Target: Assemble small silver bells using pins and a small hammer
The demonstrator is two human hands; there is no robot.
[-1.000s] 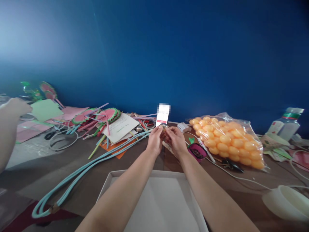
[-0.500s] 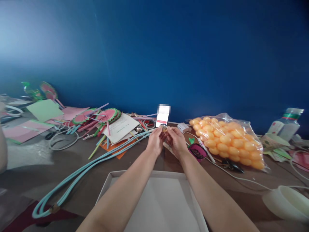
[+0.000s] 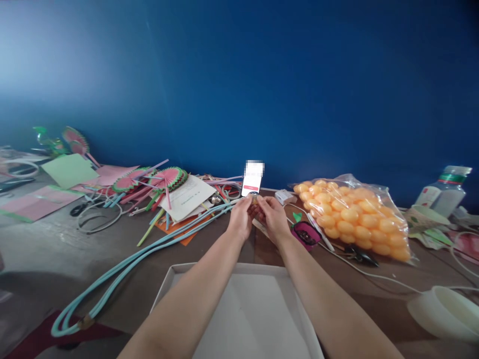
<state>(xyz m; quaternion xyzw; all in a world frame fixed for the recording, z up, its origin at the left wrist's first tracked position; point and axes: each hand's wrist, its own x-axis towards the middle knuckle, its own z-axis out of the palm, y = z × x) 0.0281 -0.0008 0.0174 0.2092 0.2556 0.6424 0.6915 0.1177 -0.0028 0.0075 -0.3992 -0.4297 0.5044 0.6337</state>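
Note:
Both my hands meet above the brown table, past the far edge of a white tray (image 3: 175, 279). My left hand (image 3: 240, 218) and my right hand (image 3: 272, 217) are closed, fingertips pinched together on a small round golden object (image 3: 255, 199) held between them. It is too small to name for sure. A white card (image 3: 252, 179) stands just behind it. A small magenta container (image 3: 306, 234) lies right of my right hand.
A clear bag of orange balls (image 3: 352, 217) lies at the right, with a plastic bottle (image 3: 443, 192) and a white bowl (image 3: 441, 311) beyond. Light blue tubes (image 3: 123, 267), coloured straws, paper fans (image 3: 170, 177) and paper sheets cover the left. A blue wall stands behind.
Another person's arm at the far left edge has withdrawn out of view. My hands stay together on the small golden object, barely moving.

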